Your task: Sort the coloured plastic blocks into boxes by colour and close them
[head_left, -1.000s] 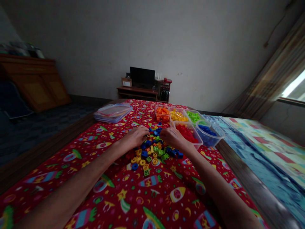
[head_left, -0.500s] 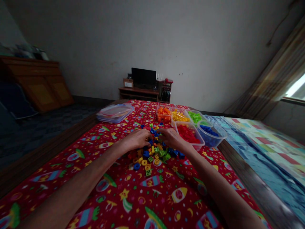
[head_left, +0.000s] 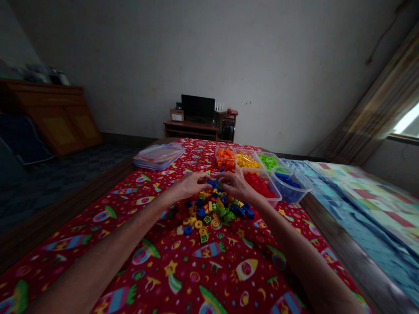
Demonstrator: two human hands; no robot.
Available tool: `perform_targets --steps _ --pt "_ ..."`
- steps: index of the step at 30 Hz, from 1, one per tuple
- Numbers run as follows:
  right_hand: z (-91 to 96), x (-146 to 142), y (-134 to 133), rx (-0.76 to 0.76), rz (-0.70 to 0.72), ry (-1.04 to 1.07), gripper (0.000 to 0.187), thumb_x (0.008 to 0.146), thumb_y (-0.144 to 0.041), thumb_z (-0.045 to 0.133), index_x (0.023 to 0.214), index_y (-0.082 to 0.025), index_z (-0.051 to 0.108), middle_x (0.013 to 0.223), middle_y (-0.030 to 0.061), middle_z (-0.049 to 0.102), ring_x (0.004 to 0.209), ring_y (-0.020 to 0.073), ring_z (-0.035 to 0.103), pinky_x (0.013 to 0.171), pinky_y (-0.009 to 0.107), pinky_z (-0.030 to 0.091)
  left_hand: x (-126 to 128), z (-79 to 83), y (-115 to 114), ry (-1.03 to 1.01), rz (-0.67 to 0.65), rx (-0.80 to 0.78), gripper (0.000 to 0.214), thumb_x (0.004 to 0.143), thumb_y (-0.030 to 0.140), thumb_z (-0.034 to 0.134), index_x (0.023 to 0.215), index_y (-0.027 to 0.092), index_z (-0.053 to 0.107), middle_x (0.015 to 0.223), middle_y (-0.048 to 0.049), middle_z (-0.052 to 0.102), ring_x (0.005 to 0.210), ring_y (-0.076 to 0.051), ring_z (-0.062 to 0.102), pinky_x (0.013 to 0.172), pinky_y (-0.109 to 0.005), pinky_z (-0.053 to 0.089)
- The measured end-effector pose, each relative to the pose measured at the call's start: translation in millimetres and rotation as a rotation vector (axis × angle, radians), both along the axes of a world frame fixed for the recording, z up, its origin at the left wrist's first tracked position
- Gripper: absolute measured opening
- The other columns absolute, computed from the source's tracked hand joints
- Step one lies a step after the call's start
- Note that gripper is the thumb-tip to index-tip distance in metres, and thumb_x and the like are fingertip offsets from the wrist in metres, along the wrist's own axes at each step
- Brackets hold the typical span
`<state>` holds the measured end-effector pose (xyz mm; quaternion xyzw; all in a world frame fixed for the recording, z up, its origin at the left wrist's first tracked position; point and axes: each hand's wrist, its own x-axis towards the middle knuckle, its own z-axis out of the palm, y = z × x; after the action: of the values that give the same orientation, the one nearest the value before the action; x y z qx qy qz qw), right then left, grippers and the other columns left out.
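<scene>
Two bare arms reach in from the lower corners of a head-worn view. The left hand (head_left: 191, 186) and the right hand (head_left: 237, 186) curve downward, fingers bent and drawn in toward each other, over the far edge of a heap of plastic building bricks (head_left: 212, 211) in blue, yellow, green, orange and red, with yellow rings among them. Blue bricks (head_left: 213, 183) lie at the fingertips; whether either hand pinches a piece cannot be told. The heap rests on a red rocket-print bedspread (head_left: 196, 266). Beyond it stand clear tubs, each holding one colour: an orange tub (head_left: 225, 158), a yellow tub (head_left: 246, 159), a green tub (head_left: 268, 161) and a red tub (head_left: 258, 185), just beside the right hand, then a round blue tub (head_left: 290, 186). A clear plastic lid stack (head_left: 159, 156) lies farther left.
</scene>
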<state>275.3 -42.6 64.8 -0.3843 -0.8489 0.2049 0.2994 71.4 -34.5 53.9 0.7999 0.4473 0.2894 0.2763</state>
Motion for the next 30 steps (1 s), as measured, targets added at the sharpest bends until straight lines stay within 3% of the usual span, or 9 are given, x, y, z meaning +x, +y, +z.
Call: perform_targets --steps 3,7,10,14,17,21,25,30 --pt "1.4 1.3 -1.1 0.035 -0.053 -0.023 0.027 0.078 -0.014 0.048 0.095 -0.014 0.069 0.067 0.0013 0.064 0.059 0.0107 0.054 0.054 0.020 0.036 -1.0 0.3 -1.1 0.063 0.020 0.036 0.037 0.075 0.047 0.057 0.090 0.015 0.068 0.078 -0.0039 0.070 0.071 -0.019 0.062 0.063 -0.027 0.048" --pt "1.2 4.3 1.1 0.026 -0.052 -0.017 0.023 0.081 -0.024 0.050 0.085 -0.012 0.070 0.059 -0.0004 0.057 0.052 0.0088 0.047 0.050 0.020 0.030 -1.4 -1.5 1.6 0.078 0.034 0.086 0.036 0.074 0.048 0.058 0.089 0.017 0.068 0.079 -0.0030 0.070 0.072 -0.018 0.062 0.064 -0.026 0.047" --pt "1.4 4.7 1.1 0.027 -0.039 -0.037 0.024 0.081 -0.027 0.054 0.093 -0.013 0.069 0.062 -0.0004 0.057 0.054 0.0095 0.048 0.052 0.021 0.031 0.7 -2.4 3.2 -0.015 0.029 0.050 0.038 0.070 0.048 0.063 0.090 0.016 0.067 0.083 -0.0035 0.069 0.076 -0.019 0.062 0.068 -0.027 0.047" --pt "3.1 0.9 -5.3 0.122 0.004 -0.099 0.035 0.080 -0.029 0.060 0.111 -0.015 0.063 0.074 0.0025 0.062 0.064 0.0121 0.053 0.059 0.022 0.034 7.7 0.6 -5.0 -0.171 0.041 -0.142 0.047 0.069 0.059 0.060 0.083 0.014 0.064 0.068 -0.0001 0.063 0.064 -0.014 0.057 0.060 -0.025 0.045" --pt "4.1 -2.3 -10.8 0.229 -0.009 -0.171 0.032 0.083 -0.029 0.058 0.111 -0.015 0.063 0.073 0.0032 0.063 0.064 0.0124 0.053 0.061 0.022 0.034 13.0 0.6 -11.3 -0.260 0.068 -0.232 0.054 0.069 0.067 0.056 0.075 0.014 0.061 0.061 0.0019 0.058 0.058 -0.012 0.053 0.056 -0.023 0.043" --pt "3.3 -2.3 -11.1 0.296 -0.048 -0.164 0.030 0.085 -0.032 0.056 0.109 -0.016 0.065 0.077 0.0050 0.065 0.065 0.0124 0.053 0.061 0.022 0.034 13.3 -5.8 -7.0 -0.278 0.088 -0.231 0.062 0.073 0.074 0.043 0.074 0.015 0.060 0.066 -0.0013 0.062 0.062 -0.014 0.056 0.059 -0.025 0.046" --pt "1.5 1.6 -4.7 0.250 -0.053 -0.138 0.029 0.085 -0.033 0.058 0.108 -0.017 0.065 0.077 0.0047 0.065 0.065 0.0123 0.054 0.061 0.022 0.034 4.7 -11.2 1.6 -0.138 0.159 0.014 0.057 0.087 0.061 0.028 0.080 0.016 0.062 0.078 -0.0059 0.066 0.074 -0.018 0.060 0.070 -0.029 0.048" --pt "0.4 4.6 -1.2 0.202 -0.084 -0.122 0.027 0.084 -0.031 0.059 0.108 -0.018 0.064 0.070 0.0007 0.060 0.061 0.0108 0.050 0.058 0.021 0.031 -4.4 -21.4 7.5 0.132 0.190 0.440 0.039 0.093 0.039 0.031 0.083 0.018 0.062 0.085 -0.0053 0.063 0.086 -0.019 0.056 0.084 -0.031 0.044"
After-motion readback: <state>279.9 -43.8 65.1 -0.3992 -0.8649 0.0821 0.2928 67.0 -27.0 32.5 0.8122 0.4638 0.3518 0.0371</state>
